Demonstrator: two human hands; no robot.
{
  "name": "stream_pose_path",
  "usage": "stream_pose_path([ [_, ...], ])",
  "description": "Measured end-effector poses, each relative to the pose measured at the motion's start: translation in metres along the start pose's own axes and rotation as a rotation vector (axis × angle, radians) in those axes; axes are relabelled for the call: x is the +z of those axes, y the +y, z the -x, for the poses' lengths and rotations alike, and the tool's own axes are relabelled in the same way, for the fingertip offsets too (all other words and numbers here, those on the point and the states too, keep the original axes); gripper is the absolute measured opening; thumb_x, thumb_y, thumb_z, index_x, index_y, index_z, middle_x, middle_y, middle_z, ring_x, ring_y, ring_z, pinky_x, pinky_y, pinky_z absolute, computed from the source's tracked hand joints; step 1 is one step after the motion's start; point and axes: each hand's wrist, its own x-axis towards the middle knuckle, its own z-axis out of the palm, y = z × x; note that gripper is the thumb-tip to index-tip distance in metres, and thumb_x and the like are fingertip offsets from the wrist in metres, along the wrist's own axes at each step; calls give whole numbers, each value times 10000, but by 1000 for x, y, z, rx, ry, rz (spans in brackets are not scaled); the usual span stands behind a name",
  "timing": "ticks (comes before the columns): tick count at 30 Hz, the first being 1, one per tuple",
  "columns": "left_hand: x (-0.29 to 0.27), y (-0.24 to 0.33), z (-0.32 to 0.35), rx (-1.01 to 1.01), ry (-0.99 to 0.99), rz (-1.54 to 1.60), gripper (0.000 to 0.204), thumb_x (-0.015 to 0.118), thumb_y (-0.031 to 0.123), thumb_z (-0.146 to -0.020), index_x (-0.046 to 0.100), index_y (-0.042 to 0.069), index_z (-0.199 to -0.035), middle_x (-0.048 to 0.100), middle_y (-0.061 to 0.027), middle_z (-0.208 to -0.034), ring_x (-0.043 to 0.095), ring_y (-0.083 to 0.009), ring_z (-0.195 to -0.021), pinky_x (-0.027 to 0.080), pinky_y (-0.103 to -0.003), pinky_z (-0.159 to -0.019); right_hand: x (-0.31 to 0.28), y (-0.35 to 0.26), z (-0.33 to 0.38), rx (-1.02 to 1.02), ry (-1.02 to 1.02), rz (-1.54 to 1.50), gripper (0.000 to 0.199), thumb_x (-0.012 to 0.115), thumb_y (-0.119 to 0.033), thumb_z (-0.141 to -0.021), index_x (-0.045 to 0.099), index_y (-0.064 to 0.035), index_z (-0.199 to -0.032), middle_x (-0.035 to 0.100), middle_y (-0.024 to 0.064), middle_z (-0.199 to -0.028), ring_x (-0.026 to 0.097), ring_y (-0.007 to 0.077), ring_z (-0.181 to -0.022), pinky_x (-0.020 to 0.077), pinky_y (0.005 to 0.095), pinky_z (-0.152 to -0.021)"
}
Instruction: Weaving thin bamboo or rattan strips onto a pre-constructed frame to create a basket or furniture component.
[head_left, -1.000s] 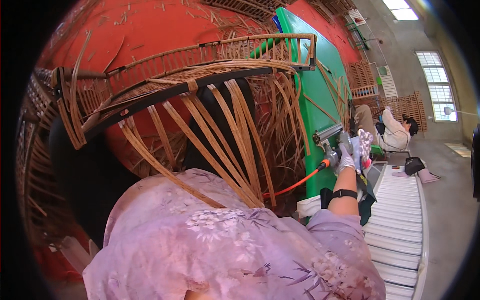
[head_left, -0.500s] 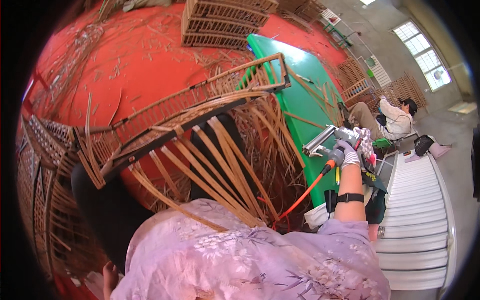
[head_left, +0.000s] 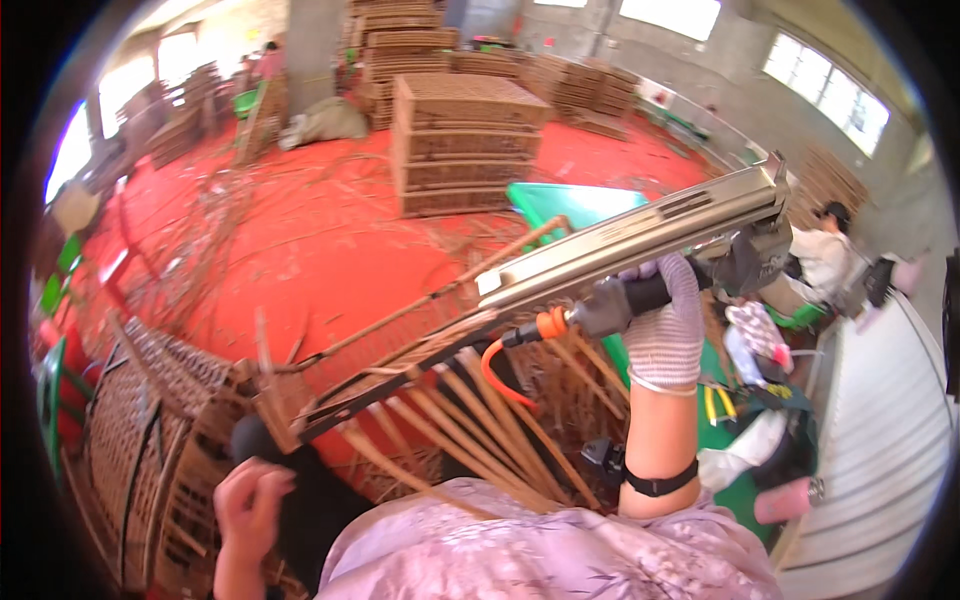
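In its striped glove, my right hand [head_left: 665, 325] is wrapped round the grip of an air-powered nail gun [head_left: 640, 235]. The gun is raised above the work, and an orange air hose [head_left: 492, 375] is joined to its handle end. Somewhat blurred, my bare left hand [head_left: 252, 505] has its fingers curled in, and I see nothing in them. It is near the left end of a rattan furniture frame [head_left: 400, 385] that lies across my lap, apart from it. Several loose rattan strips [head_left: 465, 430] hang from the frame's dark edge toward me. The gun hides part of the frame's far end.
A green table [head_left: 575, 205] extends behind the gun. Yellow-handled pliers [head_left: 718, 403] and a pink bottle [head_left: 785, 500] are on the right, beside a white slatted bench [head_left: 870, 440]. Woven rattan pieces [head_left: 150, 430] stand at left. Stacked crates [head_left: 465, 150] and a seated person [head_left: 825, 255] are farther off.
My right hand has brought the nail gun up and leftward, closer to my view. My left hand has risen into view at lower left. The view has tilted up, showing more of the room.
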Motion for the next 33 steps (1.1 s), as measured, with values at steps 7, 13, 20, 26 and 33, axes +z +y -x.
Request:
stream_pose_path([
  [7,64,59,-66,384,-325,212,669,837,173,-705,538,70,-1294,513,-112,-1247,561,-226,-1033,499,-336,-856,51,71,62,311,-98,38,193,696,-83,-798,570,-61,-943,533,52,-693,548,188,-617,496,372,-607],
  [13,65,66,-82,709,-511,18,588,768,193,-743,539,69,-1271,496,-165,-1250,537,-345,-1101,469,-425,-931,26,100,82,518,-240,77,356,724,-260,-790,579,-50,-1039,656,90,-906,650,225,-772,551,382,-746],
  [20,65,81,-87,726,-556,-56,411,725,122,-712,624,79,-1108,534,-108,-1123,579,-267,-949,514,-377,-812,32,111,91,742,-32,-187,272,485,-369,-953,508,-112,-867,484,45,-731,515,211,-665,442,351,-640],
  [26,71,97,-98,618,-683,18,349,719,89,-731,646,58,-1071,548,-94,-1106,622,-235,-858,555,-314,-712,17,112,89,723,-128,-313,271,543,-285,-899,590,-41,-1009,616,103,-889,623,231,-803,536,348,-728],
  [33,83,93,-107,554,-730,127,388,741,42,-687,671,43,-1068,572,-91,-1082,625,-190,-832,567,-289,-658,14,118,89,770,-118,-514,189,559,-232,-930,581,-45,-921,619,90,-815,625,222,-763,532,338,-684],
])
